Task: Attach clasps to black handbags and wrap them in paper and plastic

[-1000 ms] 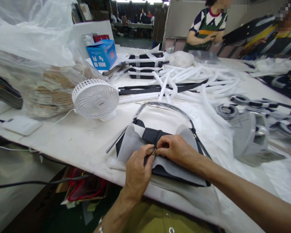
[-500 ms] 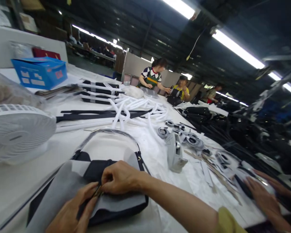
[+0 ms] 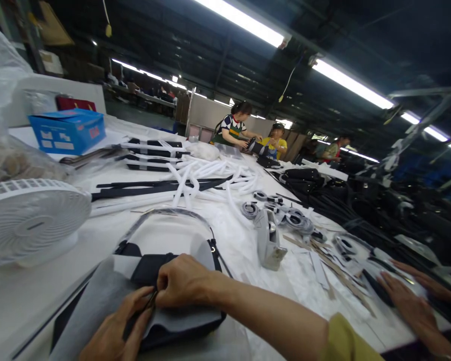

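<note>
A black handbag [image 3: 153,269] lies on the table before me, with a pale grey-white protective sheet [image 3: 97,286] over its front. Its handle [image 3: 173,213], in clear wrapping, arches away from me. My left hand [image 3: 115,323] is closed at the bag's front, thumb and fingers pinching a small dark tab with a gold-coloured metal fitting [image 3: 151,300]. Against the same fitting, my right hand [image 3: 182,281] is closed with curled fingers; they hide most of what they grip. Both hands nearly meet over the sheet.
A white fan [image 3: 33,225] stands at left near a blue box [image 3: 69,131]. White tubing [image 3: 218,173] lies beyond the bag. Right of it are a tape dispenser [image 3: 269,240], coiled straps [image 3: 296,220] and paper scraps. A co-worker's hands [image 3: 408,301] rest on another bag at right.
My view has tilted up slightly, so the background sits lower. Both hands stay at the same fitting with little movement. A person at the back now handles a dark bag.
</note>
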The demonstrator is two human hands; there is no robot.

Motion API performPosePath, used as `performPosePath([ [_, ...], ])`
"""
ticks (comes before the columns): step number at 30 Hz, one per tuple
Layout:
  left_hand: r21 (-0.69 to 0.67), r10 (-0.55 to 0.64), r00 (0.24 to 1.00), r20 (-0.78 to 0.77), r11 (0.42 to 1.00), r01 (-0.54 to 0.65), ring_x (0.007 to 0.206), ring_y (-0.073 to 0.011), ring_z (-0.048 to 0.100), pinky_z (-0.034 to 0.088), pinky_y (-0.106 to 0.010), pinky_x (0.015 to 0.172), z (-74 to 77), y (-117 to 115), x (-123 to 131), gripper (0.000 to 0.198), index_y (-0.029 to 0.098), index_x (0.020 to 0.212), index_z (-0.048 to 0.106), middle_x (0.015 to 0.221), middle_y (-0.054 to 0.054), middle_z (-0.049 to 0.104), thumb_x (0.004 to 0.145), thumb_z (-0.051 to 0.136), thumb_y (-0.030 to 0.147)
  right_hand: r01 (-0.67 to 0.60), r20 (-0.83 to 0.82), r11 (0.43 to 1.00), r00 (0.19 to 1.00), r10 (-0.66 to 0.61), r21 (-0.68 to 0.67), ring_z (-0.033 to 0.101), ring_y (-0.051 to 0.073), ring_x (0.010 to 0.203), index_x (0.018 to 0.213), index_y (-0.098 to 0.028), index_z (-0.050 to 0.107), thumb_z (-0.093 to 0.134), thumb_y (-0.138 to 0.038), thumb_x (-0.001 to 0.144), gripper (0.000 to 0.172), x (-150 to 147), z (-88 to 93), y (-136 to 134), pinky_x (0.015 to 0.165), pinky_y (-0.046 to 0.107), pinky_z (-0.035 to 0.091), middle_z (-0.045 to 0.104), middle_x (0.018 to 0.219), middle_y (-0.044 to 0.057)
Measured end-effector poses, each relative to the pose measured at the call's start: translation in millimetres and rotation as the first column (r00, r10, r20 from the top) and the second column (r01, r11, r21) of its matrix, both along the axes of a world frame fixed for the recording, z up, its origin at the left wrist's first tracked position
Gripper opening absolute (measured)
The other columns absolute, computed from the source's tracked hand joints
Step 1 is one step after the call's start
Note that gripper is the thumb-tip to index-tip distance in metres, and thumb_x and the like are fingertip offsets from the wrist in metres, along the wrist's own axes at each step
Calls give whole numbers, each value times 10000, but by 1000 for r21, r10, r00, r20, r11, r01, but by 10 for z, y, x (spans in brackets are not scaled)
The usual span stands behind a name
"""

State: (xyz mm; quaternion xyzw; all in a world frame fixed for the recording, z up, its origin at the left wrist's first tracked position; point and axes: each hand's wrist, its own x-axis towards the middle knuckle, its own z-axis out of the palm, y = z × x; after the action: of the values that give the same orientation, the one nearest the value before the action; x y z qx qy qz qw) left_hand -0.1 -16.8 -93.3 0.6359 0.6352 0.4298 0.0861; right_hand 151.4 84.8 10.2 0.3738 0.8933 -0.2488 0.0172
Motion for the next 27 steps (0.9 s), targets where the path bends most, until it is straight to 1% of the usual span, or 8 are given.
performPosePath([
  [3, 47, 5, 1000, -12, 999, -5, 715, -155, 729, 571, -172, 590, 89, -7, 26, 335, 328, 1058, 605, 889, 78, 753, 885, 464, 578, 11, 47, 994, 999, -16, 105, 671, 241, 725, 808, -177, 726, 585, -305, 710, 215, -63, -28, -71, 655, 297, 475, 733, 786, 95],
  [6, 64, 9, 1000, -19, 998, -8, 722, -151, 730, 566, -173, 566, 116, -14, 45, 367, 332, 1046, 604, 893, 78, 753, 888, 437, 618, 4, 53, 989, 999, -12, 150, 674, 254, 713, 822, -155, 726, 568, -282, 717, 228, -68, -37, -107, 637, 309, 473, 735, 816, 127],
  [10, 35, 25, 1000, -3, 999, -25, 712, -152, 728, 555, -178, 538, 148, -34, 85, 348, 317, 1039, 599, 886, 63, 754, 900, 433, 590, 9, 13, 990, 1000, -11, 140, 670, 241, 721, 823, -169, 717, 574, -299, 731, 214, -19, -32, -109, 610, 289, 447, 734, 816, 107],
  [13, 20, 51, 999, -2, 999, -50, 732, -161, 728, 560, -196, 566, 168, -47, 105, 332, 311, 1029, 596, 893, 57, 753, 910, 419, 566, 29, -14, 990, 1000, -27, 140, 667, 237, 730, 832, -185, 716, 580, -319, 727, 217, 2, -29, -111, 609, 285, 427, 731, 812, 88],
  [18, -86, 27, 999, -22, 996, -28, 794, -167, 728, 559, -204, 601, 86, -48, 55, 278, 317, 1069, 587, 956, 56, 748, 894, 482, 505, 61, -29, 990, 998, -58, 127, 651, 230, 705, 834, -192, 711, 583, -315, 718, 212, -10, -36, -130, 607, 289, 410, 725, 795, 76],
  [21, -140, 17, 1000, 11, 990, -15, 805, -176, 725, 553, -217, 613, 62, -40, 46, 274, 314, 1070, 591, 966, 49, 746, 875, 517, 492, 75, -41, 991, 997, -71, 112, 643, 215, 688, 805, -192, 701, 594, -298, 717, 174, -7, -66, -129, 609, 284, 406, 717, 770, 60],
  [25, -173, 82, 989, 125, 983, -60, 825, -198, 714, 544, -270, 665, 193, -66, 128, 240, 302, 1016, 600, 936, 34, 741, 885, 493, 472, 104, -192, 988, 978, -81, 115, 618, 166, 692, 776, -178, 676, 628, -206, 709, 87, 45, -88, -149, 624, 246, 411, 699, 759, 29],
  [27, -207, 75, 979, 189, 978, -35, 887, -209, 703, 538, -302, 732, 282, -93, 182, 230, 290, 1016, 596, 962, 20, 733, 896, 490, 456, 133, -272, 988, 956, -107, 76, 608, 144, 689, 779, -168, 676, 644, -161, 713, 74, 87, -79, -166, 618, 225, 408, 691, 753, 14],
])
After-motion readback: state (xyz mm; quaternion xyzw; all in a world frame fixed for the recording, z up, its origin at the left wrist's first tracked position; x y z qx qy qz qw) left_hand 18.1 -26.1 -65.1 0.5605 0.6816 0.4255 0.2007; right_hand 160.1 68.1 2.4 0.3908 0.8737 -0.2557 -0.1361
